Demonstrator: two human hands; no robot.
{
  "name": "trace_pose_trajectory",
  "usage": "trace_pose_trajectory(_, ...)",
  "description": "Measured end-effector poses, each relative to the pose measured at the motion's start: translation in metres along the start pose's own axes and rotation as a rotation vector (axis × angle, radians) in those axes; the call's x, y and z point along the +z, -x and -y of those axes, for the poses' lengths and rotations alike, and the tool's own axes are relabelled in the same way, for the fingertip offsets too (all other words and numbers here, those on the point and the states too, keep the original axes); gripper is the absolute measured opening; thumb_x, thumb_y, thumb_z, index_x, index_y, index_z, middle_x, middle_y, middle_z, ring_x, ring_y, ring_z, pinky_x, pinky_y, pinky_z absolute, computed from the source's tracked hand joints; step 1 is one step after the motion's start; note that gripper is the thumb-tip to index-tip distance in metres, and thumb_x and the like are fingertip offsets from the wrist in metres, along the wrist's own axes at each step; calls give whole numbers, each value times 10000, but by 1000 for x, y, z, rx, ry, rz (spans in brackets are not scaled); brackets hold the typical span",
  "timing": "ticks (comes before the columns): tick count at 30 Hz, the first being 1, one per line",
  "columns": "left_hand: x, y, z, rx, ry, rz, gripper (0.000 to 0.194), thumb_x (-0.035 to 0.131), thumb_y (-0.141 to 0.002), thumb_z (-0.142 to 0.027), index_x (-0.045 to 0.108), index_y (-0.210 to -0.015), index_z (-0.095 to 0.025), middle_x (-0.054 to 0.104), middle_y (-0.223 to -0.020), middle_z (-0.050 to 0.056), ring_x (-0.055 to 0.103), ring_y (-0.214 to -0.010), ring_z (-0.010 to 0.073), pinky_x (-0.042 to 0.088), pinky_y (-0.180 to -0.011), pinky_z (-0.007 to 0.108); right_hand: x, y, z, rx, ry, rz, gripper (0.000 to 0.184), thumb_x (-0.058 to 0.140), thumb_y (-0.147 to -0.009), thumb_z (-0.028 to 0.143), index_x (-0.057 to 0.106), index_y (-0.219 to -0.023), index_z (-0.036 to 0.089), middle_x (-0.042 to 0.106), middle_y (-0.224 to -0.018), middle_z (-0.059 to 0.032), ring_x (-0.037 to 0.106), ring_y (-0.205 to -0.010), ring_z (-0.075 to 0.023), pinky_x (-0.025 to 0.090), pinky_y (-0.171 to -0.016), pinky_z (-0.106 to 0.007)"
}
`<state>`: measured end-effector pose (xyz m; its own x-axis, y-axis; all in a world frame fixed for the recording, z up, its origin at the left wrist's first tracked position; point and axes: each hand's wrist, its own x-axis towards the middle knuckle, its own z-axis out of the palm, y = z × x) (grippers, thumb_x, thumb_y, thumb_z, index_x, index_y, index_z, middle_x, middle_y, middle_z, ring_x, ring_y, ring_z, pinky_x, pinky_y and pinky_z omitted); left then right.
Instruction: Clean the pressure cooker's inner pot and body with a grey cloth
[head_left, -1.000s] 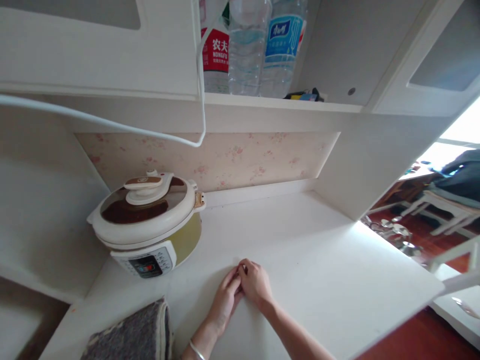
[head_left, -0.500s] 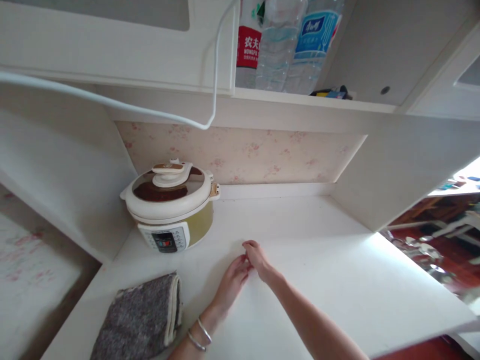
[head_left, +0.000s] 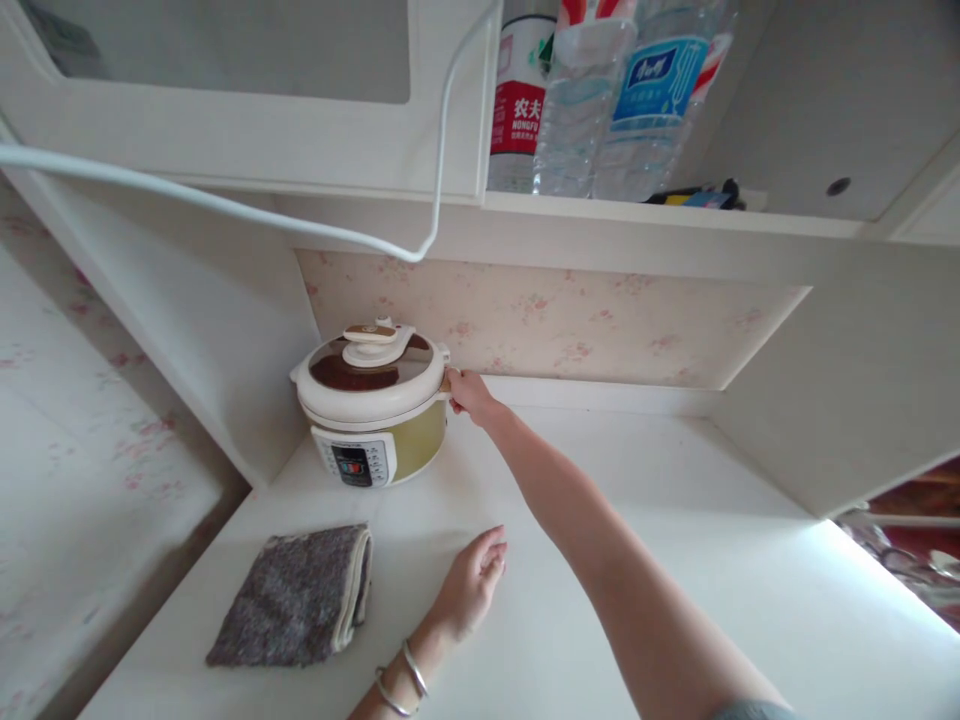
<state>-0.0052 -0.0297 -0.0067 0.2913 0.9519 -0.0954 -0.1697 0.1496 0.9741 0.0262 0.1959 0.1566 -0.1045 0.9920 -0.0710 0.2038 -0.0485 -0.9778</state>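
A white and olive-green electric pressure cooker (head_left: 416, 437) stands at the back left of the white counter, its brown-tinted lid closed. At its right side my right hand (head_left: 468, 392) has its fingers closed around the side handle. My left hand (head_left: 472, 583), with two silver bangles at the wrist, is held over the counter in front of the cooker. Its fingers are loosely bent and apart, and nothing shows in them. To the left of that hand lies a folded grey cloth (head_left: 292, 600) with a pale edge.
Above the counter (head_left: 540, 640), an open cupboard holds several plastic bottles (head_left: 585, 110). A white cable (head_left: 300, 220) hangs across the upper left. Cabinet panels close in the left and right sides, and flowered wallpaper (head_left: 525, 320) covers the back.
My right hand has moved away from my left hand, up and left to the cooker's handle. My left hand has stayed low. The camera view has turned slightly left.
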Motion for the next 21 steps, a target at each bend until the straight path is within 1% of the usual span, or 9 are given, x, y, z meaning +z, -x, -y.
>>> trace_pose_trajectory(2,-1,-2,4,15,10,-3,487,589,-848,-393,531,-1285,-188,541,-1315,145,516,-1209,256,450,-979,387,-6,3,-3,2,100,8,373,470,-895,442,594,-803,102,532,-498,-20,462,-408,-101,388,-438,-216)
trace_pose_trajectory(4,-3,-5,7,23,49,-27,496,603,-836,-391,517,-1284,-197,493,-1360,144,511,-1213,259,450,-979,397,-17,9,-5,8,199,12,382,476,-888,429,573,-675,127,510,-442,-14,465,-388,-103,378,-423,-212)
trace_pose_trajectory(7,-5,-7,5,-1,159,-90,521,623,-819,-370,476,-1292,-207,419,-1410,152,482,-1238,265,459,-969,399,-40,18,-8,9,299,22,406,490,-873,425,541,-582,146,509,-414,-16,468,-370,-102,376,-408,-209)
trace_pose_trajectory(9,-6,-7,3,-40,240,-135,536,634,-807,-353,455,-1290,-202,441,-1373,164,466,-1248,264,466,-956,393,-62,23,-10,18,340,16,394,493,-869,420,545,-589,148,529,-432,-16,472,-369,-99,387,-407,-207)
trace_pose_trajectory(11,-7,-5,0,-66,273,-164,508,633,-804,-347,466,-1255,-185,539,-1234,164,495,-1207,254,471,-939,387,-89,28,-13,35,368,-10,368,488,-868,409,556,-619,147,538,-448,-13,476,-374,-97,395,-405,-205)
trace_pose_trajectory(14,-6,-2,-2,-46,220,-192,362,624,-810,-348,509,-1105,-174,613,-983,105,594,-997,208,488,-892,376,-136,36,-18,76,406,-70,344,471,-868,387,570,-650,140,499,-415,-1,449,-353,-98,373,-377,-204)
trace_pose_trajectory(16,-6,-1,-3,-53,204,-216,313,614,-819,-342,485,-1057,-184,612,-917,70,616,-874,172,493,-875,369,-167,42,-23,102,458,-113,363,443,-877,388,577,-653,135,447,-373,11,409,-321,-95,333,-352,-204)
trace_pose_trajectory(18,-5,-3,-4,-87,260,-238,364,607,-830,-325,436,-1126,-199,619,-961,78,619,-937,175,479,-908,360,-195,48,-27,116,529,-147,388,410,-888,400,584,-665,135,424,-365,16,388,-312,-93,303,-342,-202)
trace_pose_trajectory(21,-6,-7,-5,-139,398,-231,594,612,-831,-288,297,-1333,-237,594,-1177,123,505,-1218,194,420,-1000,340,-227,56,-31,162,557,-165,357,404,-886,410,620,-779,146,558,-518,-17,447,-380,-94,350,-381,-202)
